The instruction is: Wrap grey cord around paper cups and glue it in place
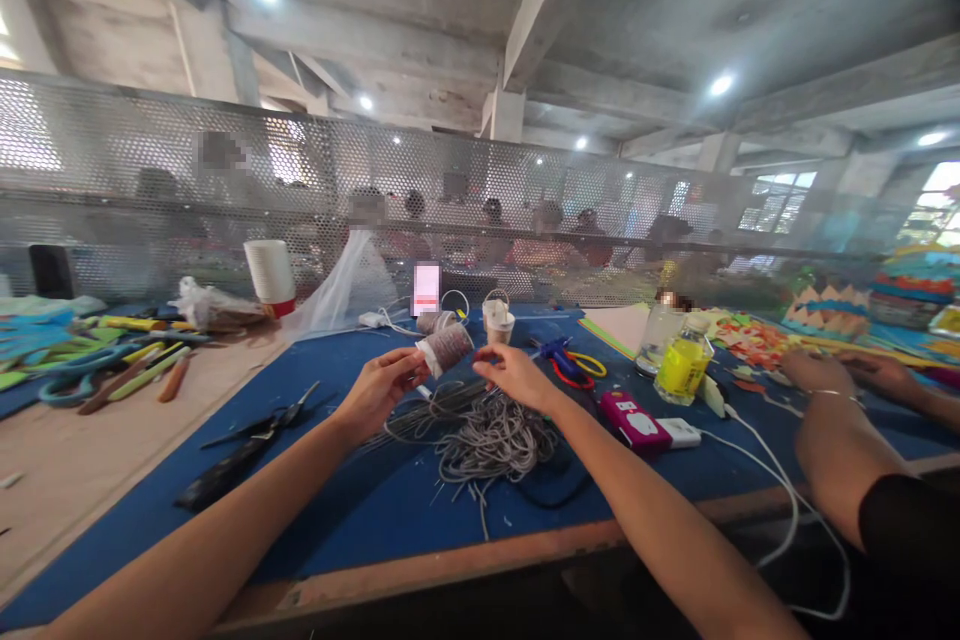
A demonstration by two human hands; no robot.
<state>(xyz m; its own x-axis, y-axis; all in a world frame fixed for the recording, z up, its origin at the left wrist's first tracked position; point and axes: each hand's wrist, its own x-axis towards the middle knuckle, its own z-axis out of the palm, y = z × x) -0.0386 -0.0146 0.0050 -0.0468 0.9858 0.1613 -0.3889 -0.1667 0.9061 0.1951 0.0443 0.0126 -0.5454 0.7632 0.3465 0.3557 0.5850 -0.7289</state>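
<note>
Left hand (381,390): lifted above the blue mat (225,530), fingers pressed onto the near end of a cord-wrapped cup (444,348), pinching it by the rim; the grip at the end leaves the wrapped side bare for the other hand.
Right hand (517,378): at 3 o'clock of the cup, close beside it; thumb and fingertips drawn together in a pinch, apparently on a strand of grey cord, though the strand itself is too thin to make out.
Cord-wrapped cup: held in the air over the middle of the mat, above the loose cord; it lies tipped on its side, long axis running from about 8 o'clock to 2 o'clock, far end raised and pointing up-right toward the mesh screen (150,180).
Loose grey cord (491,440): heaped on the mat at 6 o'clock of the cup, directly under the hands, so slack can feed upward.
More wrapped cups (498,320): standing upright at 1 o'clock, near the screen, set apart from the work.
Black scissors (262,425): flat on the mat at 8 o'clock, well apart from the left hand.
Blue glue gun (559,355): on the mat at 3 o'clock, just past the right hand.
Pink device (634,420): at 4 o'clock, white cable attached.
Yellow bottle (682,365): upright at 3 o'clock, further out.
Co-worker's hands (832,380): at the far right, resting on the table's edge.
</note>
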